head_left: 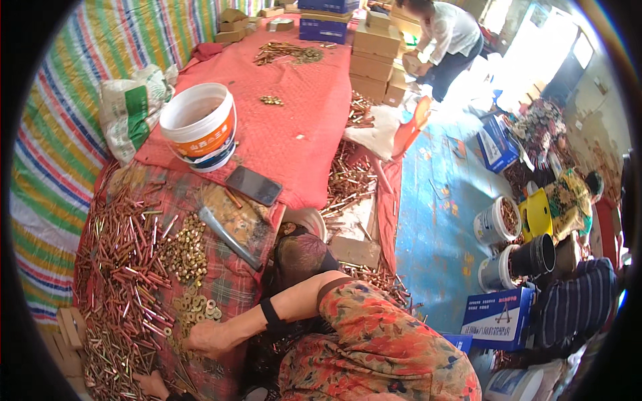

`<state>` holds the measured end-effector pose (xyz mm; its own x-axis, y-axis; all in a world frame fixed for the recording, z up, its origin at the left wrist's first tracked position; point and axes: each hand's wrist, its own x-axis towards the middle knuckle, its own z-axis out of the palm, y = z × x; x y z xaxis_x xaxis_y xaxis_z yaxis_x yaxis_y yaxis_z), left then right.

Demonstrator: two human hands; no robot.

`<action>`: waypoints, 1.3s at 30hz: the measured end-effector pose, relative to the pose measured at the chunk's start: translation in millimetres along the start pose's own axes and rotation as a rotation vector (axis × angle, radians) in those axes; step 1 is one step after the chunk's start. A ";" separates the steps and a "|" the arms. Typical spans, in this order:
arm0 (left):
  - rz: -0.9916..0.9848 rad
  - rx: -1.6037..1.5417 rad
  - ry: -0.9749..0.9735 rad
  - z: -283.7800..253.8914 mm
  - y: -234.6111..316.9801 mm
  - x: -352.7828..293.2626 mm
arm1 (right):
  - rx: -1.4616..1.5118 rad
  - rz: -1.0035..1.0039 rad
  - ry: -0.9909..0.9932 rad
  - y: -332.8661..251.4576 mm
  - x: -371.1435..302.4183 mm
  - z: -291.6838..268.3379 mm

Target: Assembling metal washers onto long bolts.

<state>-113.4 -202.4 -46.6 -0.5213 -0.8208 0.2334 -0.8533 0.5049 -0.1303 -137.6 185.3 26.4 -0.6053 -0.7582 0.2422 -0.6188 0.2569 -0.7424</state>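
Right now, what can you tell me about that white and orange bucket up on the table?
The bucket is round and looks like plastic, white around the rim and base with a broad orange band and printing across its side. It stands upright and open, with no lid, and its pale inside looks mostly bare from here. It sits on the red cloth near the table's left edge. A white and green sack lies just to its left, and a dark phone lies on the cloth a little in front of it. No hand touches it.
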 end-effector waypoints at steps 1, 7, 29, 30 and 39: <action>0.029 0.015 0.058 -5.1 11.8 -8.9 | -0.002 -0.001 0.020 3.6 -3.4 -2.3; 0.033 -0.023 0.031 -3.0 4.8 -16.7 | 0.009 -0.035 0.048 0.6 -5.5 -9.9; 0.272 -0.087 0.047 -7.3 -26.6 -62.3 | -0.021 -0.076 -0.018 -12.4 -1.0 1.3; 0.312 -0.027 0.026 -3.0 -28.3 -64.8 | -0.025 -0.073 -0.017 -11.5 -0.4 3.4; 0.634 0.011 0.012 -82.9 -4.3 -126.8 | -0.079 -0.047 -0.030 -4.1 -2.4 -0.1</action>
<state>-42.7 -78.3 4.3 -0.9255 -0.3598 0.1187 -0.3786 0.8893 -0.2564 -133.7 186.2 28.9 -0.5605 -0.7877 0.2557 -0.6840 0.2662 -0.6792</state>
